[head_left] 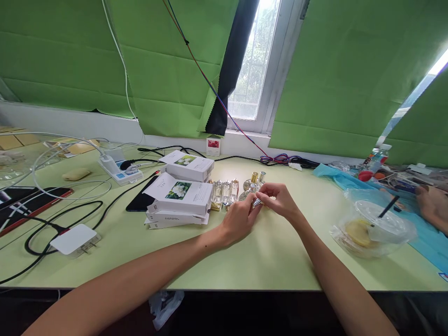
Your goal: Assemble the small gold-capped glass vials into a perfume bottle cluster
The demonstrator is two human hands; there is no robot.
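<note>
My left hand (pixel 240 218) and my right hand (pixel 278 198) meet over the middle of the table. Both are closed on a small silver-capped bottle (pixel 257 202), mostly hidden by the fingers. Just behind them stand more little bottles, one with a gold cap (pixel 254 177) and one with a silver cap (pixel 262 176). To the left of my hands several slim clear glass bottles (pixel 226 190) lie side by side. Beside those is a stack of white boxes printed with a white flower (pixel 192 198), with its top flap raised.
Another white flower box (pixel 191 167) lies behind the stack, near a dark phone (pixel 140 198). A power strip (pixel 122 170), cables and a white charger (pixel 75 239) occupy the left. At right stands a bagged drink cup (pixel 376 219); beyond it is another person's hand (pixel 434 205).
</note>
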